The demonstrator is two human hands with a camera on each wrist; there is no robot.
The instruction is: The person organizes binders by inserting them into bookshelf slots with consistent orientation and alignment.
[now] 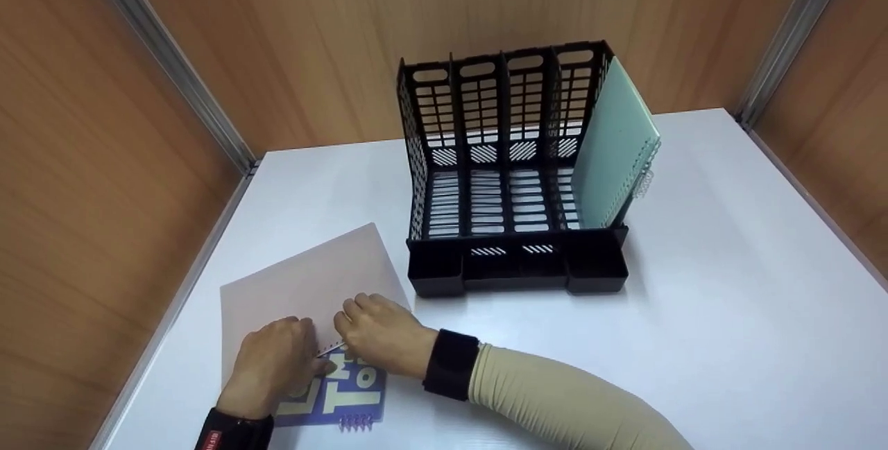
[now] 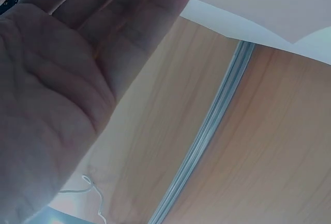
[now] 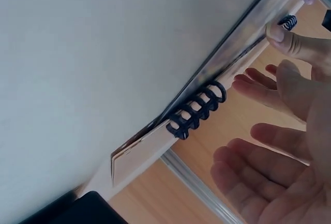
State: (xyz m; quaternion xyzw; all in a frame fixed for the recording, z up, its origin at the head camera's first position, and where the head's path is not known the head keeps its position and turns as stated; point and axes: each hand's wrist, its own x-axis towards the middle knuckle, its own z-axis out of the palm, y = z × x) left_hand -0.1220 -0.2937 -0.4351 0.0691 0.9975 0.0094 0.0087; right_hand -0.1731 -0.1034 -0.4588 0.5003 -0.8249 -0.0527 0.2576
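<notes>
Where a purple, yellow-lettered ring notebook [image 1: 354, 394] is seen at seven o'clock, it is touched by the straight-fingered left hand [image 1: 274, 361]. The right hand [image 1: 381, 333] is loosely spread.

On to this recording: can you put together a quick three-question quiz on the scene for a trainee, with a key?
1. True or false: the teal notebook stands in the rightmost section of the black organizer.
2. In the right wrist view, what colour are the large binding rings near the middle? A) white B) black C) red
3. In the head view, which hand is nearer the organizer?

Key: 1. True. 2. B. 3. The right hand.
</notes>
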